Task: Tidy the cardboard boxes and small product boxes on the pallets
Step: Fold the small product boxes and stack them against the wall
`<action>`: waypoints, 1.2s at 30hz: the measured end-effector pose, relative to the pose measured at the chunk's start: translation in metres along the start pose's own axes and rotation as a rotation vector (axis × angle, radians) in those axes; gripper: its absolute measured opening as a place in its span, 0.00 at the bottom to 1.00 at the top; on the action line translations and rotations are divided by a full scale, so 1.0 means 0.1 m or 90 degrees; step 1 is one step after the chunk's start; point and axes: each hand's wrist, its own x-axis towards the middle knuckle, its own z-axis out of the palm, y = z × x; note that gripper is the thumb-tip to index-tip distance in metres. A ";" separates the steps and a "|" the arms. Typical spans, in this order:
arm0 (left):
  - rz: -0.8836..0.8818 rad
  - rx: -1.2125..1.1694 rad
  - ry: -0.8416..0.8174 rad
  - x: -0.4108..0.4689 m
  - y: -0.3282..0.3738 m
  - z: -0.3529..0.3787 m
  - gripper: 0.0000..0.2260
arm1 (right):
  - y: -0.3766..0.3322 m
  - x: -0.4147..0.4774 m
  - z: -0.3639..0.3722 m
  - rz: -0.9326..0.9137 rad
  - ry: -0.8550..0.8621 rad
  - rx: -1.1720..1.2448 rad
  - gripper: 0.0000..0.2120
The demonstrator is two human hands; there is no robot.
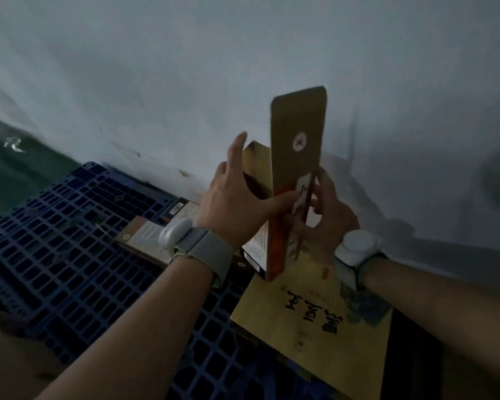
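Blue pallet (70,241) beneath product boxes (145,241)

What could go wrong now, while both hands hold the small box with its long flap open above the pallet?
1. The long flap of the small product box stands straight up; pushing it carelessly may crease or tear it.
2. The left hand and right hand hold the box in the air, fingers partly open; it may slip onto the yellow cardboard box below.
3. The blue pallet has open slots that could catch a dropped box.
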 end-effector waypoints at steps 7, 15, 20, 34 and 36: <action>0.127 0.137 -0.194 -0.15 -0.07 0.39 0.44 | 0.22 -0.28 -0.33 -0.022 -0.014 -0.037 0.45; 0.098 0.109 -0.057 -0.05 0.01 0.43 0.16 | 0.26 -0.21 -0.44 -0.056 0.029 0.032 0.49; 0.016 -0.115 -0.033 -0.07 0.05 0.47 0.06 | 0.08 -0.07 -0.35 -0.057 0.172 0.041 0.18; 0.024 -0.178 -0.016 -0.21 0.10 0.52 0.21 | -0.06 0.18 -0.40 0.088 0.150 0.141 0.18; -0.020 -0.285 -0.007 -0.21 0.11 0.57 0.26 | 0.00 0.21 -0.40 0.113 0.129 0.171 0.16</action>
